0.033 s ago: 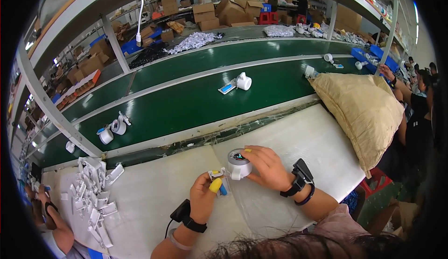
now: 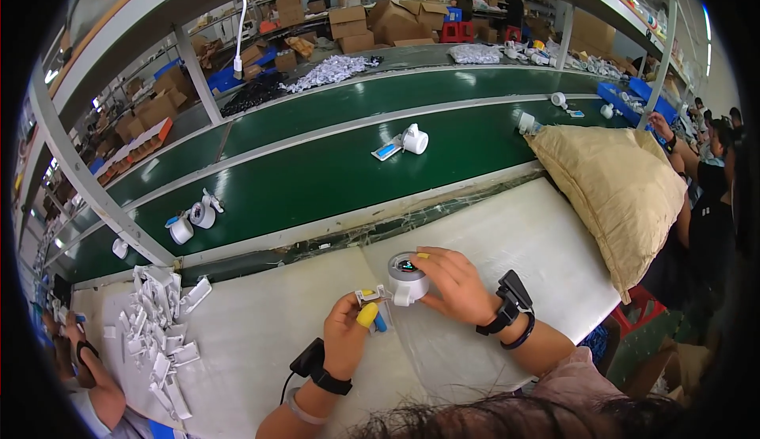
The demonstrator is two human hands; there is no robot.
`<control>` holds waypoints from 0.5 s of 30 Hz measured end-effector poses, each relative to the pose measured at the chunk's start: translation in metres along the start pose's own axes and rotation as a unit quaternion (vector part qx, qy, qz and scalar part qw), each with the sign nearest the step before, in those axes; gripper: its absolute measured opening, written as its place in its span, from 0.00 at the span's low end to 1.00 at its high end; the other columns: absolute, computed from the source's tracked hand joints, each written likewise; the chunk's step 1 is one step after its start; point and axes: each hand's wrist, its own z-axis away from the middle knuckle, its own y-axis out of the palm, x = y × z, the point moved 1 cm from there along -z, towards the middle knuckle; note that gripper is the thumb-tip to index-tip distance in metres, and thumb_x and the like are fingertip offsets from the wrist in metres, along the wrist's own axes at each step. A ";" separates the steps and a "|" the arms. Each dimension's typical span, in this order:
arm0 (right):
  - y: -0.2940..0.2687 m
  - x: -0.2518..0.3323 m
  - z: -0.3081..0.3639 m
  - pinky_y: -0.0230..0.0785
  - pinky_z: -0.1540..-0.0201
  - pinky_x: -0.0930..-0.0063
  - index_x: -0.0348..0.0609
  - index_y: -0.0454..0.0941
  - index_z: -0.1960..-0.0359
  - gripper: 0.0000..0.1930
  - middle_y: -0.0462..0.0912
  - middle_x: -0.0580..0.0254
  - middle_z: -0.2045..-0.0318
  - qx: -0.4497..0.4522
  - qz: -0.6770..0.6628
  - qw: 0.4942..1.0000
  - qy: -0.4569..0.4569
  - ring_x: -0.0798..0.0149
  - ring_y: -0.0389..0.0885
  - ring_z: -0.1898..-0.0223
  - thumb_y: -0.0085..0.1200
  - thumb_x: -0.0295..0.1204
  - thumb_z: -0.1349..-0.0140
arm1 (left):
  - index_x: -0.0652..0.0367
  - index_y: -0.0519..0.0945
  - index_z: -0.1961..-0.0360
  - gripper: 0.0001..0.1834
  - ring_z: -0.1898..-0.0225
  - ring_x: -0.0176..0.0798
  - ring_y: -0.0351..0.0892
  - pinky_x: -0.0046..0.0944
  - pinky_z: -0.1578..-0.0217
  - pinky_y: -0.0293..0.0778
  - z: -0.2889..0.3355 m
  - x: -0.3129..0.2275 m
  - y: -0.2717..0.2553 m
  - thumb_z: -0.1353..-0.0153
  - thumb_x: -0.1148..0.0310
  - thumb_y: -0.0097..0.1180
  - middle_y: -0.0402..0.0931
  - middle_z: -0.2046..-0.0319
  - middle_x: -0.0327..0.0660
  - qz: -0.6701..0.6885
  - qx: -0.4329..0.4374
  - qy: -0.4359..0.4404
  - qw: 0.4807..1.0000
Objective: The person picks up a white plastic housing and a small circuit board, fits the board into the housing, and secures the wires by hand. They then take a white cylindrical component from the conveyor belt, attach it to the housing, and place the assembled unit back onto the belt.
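Note:
My right hand [image 2: 457, 287] is closed round a white cylindrical device [image 2: 408, 287] with a grey rim and a small lit display on its top. Its fingers rest on the rim, one with a yellow finger cover. Just to its left, my left hand [image 2: 348, 332] pinches a small white plastic holder [image 2: 370, 293], its thumb in a yellow cover. A blue cell [image 2: 380, 323] shows beside that thumb, partly hidden. Thin wires seem to run between the holder and the device. Both hands are above the pale worktable [image 2: 269, 336].
White plastic parts [image 2: 162, 336] lie heaped at the left. Ahead runs a green conveyor belt [image 2: 309, 178], bearing another white device [image 2: 413, 139] and several more. A tan sack [image 2: 609, 193] leans at the right. Co-workers' arms show at both sides.
The lit figure on the device's display looks different. Both hands keep almost the same place and grip.

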 end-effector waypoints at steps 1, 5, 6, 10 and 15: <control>0.000 0.000 -0.003 0.67 0.46 0.62 0.41 0.70 0.45 0.35 0.77 0.54 0.51 -0.015 0.004 1.000 -0.005 0.53 0.75 0.47 0.67 0.25 0.61 | 0.64 0.74 0.51 0.13 0.56 0.29 0.74 0.30 0.53 0.69 -0.002 -0.001 0.000 0.35 0.74 0.52 0.78 0.55 0.38 -0.001 -0.002 0.005 1.000; 0.000 0.001 -0.003 0.67 0.46 0.63 0.41 0.70 0.45 0.36 0.78 0.55 0.52 -0.037 0.005 0.999 -0.011 0.53 0.74 0.45 0.67 0.23 0.62 | 0.64 0.73 0.51 0.12 0.56 0.29 0.74 0.30 0.53 0.69 -0.001 0.000 -0.001 0.35 0.74 0.52 0.78 0.55 0.38 0.003 0.007 0.002 1.000; 0.001 0.001 -0.003 0.67 0.46 0.63 0.41 0.70 0.45 0.36 0.78 0.55 0.52 -0.038 0.005 0.999 -0.013 0.53 0.74 0.45 0.67 0.23 0.62 | 0.64 0.73 0.51 0.12 0.56 0.29 0.74 0.30 0.53 0.69 -0.001 0.001 -0.002 0.35 0.74 0.51 0.78 0.55 0.38 0.000 0.011 0.003 1.000; 0.001 -0.003 -0.001 0.67 0.47 0.62 0.39 0.69 0.45 0.36 0.78 0.52 0.52 -0.035 0.003 0.999 -0.020 0.51 0.75 0.46 0.68 0.23 0.62 | 0.63 0.73 0.50 0.12 0.55 0.29 0.74 0.31 0.53 0.69 -0.002 0.001 -0.003 0.34 0.73 0.50 0.77 0.55 0.38 0.010 0.024 -0.007 1.000; 0.000 0.000 -0.003 0.68 0.48 0.64 0.40 0.70 0.45 0.35 0.78 0.54 0.52 -0.042 0.002 0.999 -0.016 0.52 0.76 0.47 0.67 0.23 0.62 | 0.63 0.72 0.49 0.13 0.55 0.29 0.73 0.31 0.53 0.69 -0.001 0.000 -0.002 0.33 0.73 0.50 0.77 0.55 0.38 -0.014 0.048 -0.009 0.999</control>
